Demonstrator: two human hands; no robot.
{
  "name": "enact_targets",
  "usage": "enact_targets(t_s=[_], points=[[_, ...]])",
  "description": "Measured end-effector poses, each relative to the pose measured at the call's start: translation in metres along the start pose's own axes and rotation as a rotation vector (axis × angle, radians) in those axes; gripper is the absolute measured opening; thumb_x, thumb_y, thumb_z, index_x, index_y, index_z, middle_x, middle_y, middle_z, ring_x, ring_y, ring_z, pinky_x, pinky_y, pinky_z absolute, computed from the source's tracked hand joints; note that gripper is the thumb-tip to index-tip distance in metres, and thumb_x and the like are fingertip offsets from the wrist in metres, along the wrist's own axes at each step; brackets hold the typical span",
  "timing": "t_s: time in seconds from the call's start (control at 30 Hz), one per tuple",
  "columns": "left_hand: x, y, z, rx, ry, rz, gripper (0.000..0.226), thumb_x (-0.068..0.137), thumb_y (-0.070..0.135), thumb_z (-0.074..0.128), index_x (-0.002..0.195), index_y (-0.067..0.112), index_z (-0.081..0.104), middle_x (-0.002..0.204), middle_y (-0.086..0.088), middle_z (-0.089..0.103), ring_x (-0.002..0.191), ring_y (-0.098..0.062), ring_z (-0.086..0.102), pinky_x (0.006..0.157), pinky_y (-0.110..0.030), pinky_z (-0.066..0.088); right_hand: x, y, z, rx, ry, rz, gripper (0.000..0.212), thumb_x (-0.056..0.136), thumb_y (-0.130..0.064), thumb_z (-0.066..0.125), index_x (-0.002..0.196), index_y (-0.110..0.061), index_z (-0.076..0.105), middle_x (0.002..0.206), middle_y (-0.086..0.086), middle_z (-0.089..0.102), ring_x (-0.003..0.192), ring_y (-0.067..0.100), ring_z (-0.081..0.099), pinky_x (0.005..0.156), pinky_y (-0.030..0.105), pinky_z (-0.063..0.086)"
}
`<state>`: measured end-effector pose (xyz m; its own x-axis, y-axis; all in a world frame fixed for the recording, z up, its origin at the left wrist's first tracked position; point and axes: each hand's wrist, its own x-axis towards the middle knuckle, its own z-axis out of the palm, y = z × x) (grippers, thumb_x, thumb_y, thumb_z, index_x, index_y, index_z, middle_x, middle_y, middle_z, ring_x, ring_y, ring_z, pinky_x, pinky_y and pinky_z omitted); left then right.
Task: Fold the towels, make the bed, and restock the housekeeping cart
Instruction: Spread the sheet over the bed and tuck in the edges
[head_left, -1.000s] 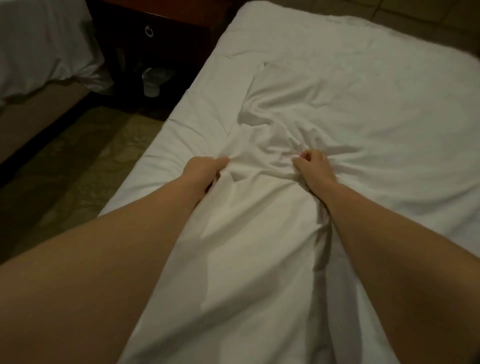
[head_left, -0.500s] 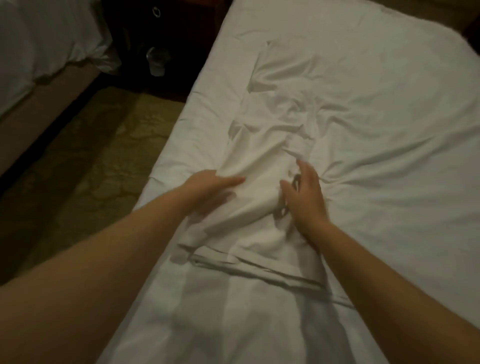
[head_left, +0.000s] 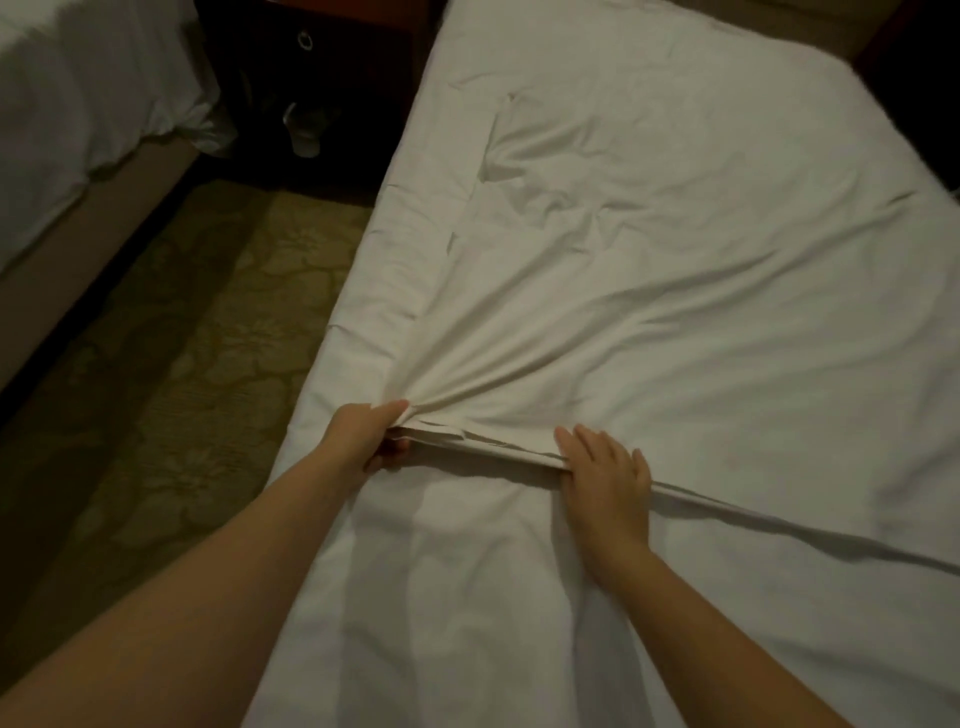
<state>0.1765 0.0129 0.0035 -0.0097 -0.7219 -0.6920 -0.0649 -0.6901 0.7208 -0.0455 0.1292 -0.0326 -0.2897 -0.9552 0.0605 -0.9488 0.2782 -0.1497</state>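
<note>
The folded edge of a white sheet (head_left: 649, 291) is pinched in the left hand (head_left: 371, 436), thumb above and fingers curled beneath, with creases fanning from the grip toward one and two o'clock. The right hand (head_left: 605, 478) is laid flat and spread on the same edge at three o'clock of the left, fingers pointing to twelve; nothing is gripped by it, the layers are only pressed down. The sheet is spread over the bed (head_left: 415, 597), its hem running from the hands off to four o'clock, loose wrinkles gathered near twelve. The cloth is judged light, limp and easily bunched, unlikely to slip yet apt to crease. It would best be taken along the hem, hands well apart, so that tension is spread evenly. At ten o'clock lie patterned carpet (head_left: 171, 405) and a second bed (head_left: 78, 119).
</note>
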Motion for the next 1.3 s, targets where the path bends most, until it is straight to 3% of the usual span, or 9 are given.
enact_targets(t_s=[0.07, 0.13, 0.27, 0.4, 0.67, 1.0, 1.13, 1.23, 1.3], points=[[-0.001, -0.008, 0.001, -0.026, 0.016, -0.008, 0.021, 0.09, 0.015, 0.061, 0.094, -0.005, 0.055, 0.064, -0.014, 0.053, 0.033, -0.012, 0.051, 0.033, -0.017, 0.038, 0.0, 0.015, -0.003, 0.025, 0.006, -0.053, 0.045, 0.061, -0.004, 0.058, 0.103, -0.014, 0.073, 0.105, 0.012, 0.072, 0.092, 0.032, 0.07, 0.08, 0.048, 0.053], [-0.003, -0.015, 0.004, -0.058, 0.068, 0.004, 0.019, 0.09, 0.015, 0.062, 0.096, -0.001, 0.054, 0.072, -0.011, 0.056, 0.051, -0.015, 0.057, 0.044, -0.023, 0.049, 0.0, 0.019, -0.011, 0.09, -0.064, -0.058, 0.049, 0.069, 0.005, 0.053, 0.11, -0.014, 0.07, 0.114, 0.012, 0.068, 0.103, 0.031, 0.066, 0.087, 0.038, 0.051], [-0.02, -0.026, 0.012, 0.13, 0.127, 0.066, 0.03, 0.09, 0.032, 0.062, 0.093, 0.003, 0.058, 0.098, -0.018, 0.063, 0.089, -0.033, 0.062, 0.086, -0.04, 0.052, -0.008, 0.015, -0.033, 0.057, -0.405, -0.017, 0.047, 0.095, -0.01, 0.038, 0.139, -0.024, 0.041, 0.143, -0.001, 0.044, 0.135, 0.019, 0.036, 0.112, 0.037, 0.02], [-0.074, -0.028, 0.025, 0.353, 0.094, 0.082, 0.066, 0.088, 0.036, 0.064, 0.139, 0.005, 0.037, 0.132, -0.011, 0.048, 0.121, -0.037, 0.047, 0.097, -0.045, 0.047, -0.049, 0.028, -0.087, 0.096, -0.454, 0.023, 0.05, 0.101, -0.028, 0.035, 0.149, -0.02, 0.025, 0.153, 0.0, 0.032, 0.14, 0.019, 0.029, 0.116, 0.038, 0.019], [-0.146, -0.064, 0.107, 1.043, -0.058, 0.328, 0.066, 0.09, 0.026, 0.058, 0.146, 0.007, 0.03, 0.148, -0.02, 0.034, 0.135, -0.034, 0.033, 0.109, -0.043, 0.03, -0.12, 0.125, -0.172, 0.217, -0.447, 0.305, 0.056, 0.098, -0.023, 0.04, 0.151, -0.02, 0.021, 0.155, 0.003, 0.028, 0.139, 0.022, 0.032, 0.111, 0.033, 0.026], [-0.216, -0.14, 0.39, 1.159, -0.332, 0.656, 0.066, 0.091, 0.027, 0.058, 0.148, 0.013, 0.027, 0.153, -0.015, 0.026, 0.138, -0.03, 0.03, 0.109, -0.039, 0.03, -0.177, 0.377, -0.201, 0.324, -0.319, 0.652, 0.053, 0.098, -0.023, 0.041, 0.149, -0.019, 0.025, 0.152, 0.006, 0.031, 0.135, 0.026, 0.036, 0.107, 0.036, 0.033], [-0.224, -0.198, 0.516, 0.981, -0.206, 0.604, 0.063, 0.094, 0.029, 0.05, 0.149, 0.012, 0.024, 0.149, -0.016, 0.034, 0.137, -0.03, 0.031, 0.11, -0.042, 0.025, -0.184, 0.503, -0.168, 0.541, -0.205, 0.858, 0.049, 0.099, -0.021, 0.041, 0.147, -0.015, 0.03, 0.145, 0.011, 0.041, 0.127, 0.029, 0.045, 0.1, 0.034, 0.038], [-0.227, -0.244, 0.585, 1.086, 0.095, 0.599, 0.056, 0.099, 0.04, 0.033, 0.151, 0.024, 0.019, 0.159, -0.006, 0.013, 0.146, -0.021, 0.009, 0.115, -0.045, 0.003, -0.178, 0.585, -0.142, 0.621, -0.037, 0.994, 0.047, 0.099, -0.021, 0.042, 0.144, -0.011, 0.033, 0.137, 0.014, 0.049, 0.122, 0.032, 0.049, 0.098, 0.034, 0.039], [-0.216, -0.263, 0.608, 1.098, 0.241, 0.585, 0.051, 0.099, 0.039, 0.03, 0.148, 0.025, 0.029, 0.158, -0.007, 0.018, 0.146, -0.023, 0.01, 0.114, -0.047, 0.002, -0.163, 0.628, -0.129, 0.704, 0.105, 1.027, 0.048, 0.097, -0.026, 0.046, 0.141, -0.012, 0.035, 0.13, 0.015, 0.055, 0.114, 0.033, 0.055, 0.098, 0.039, 0.044]])
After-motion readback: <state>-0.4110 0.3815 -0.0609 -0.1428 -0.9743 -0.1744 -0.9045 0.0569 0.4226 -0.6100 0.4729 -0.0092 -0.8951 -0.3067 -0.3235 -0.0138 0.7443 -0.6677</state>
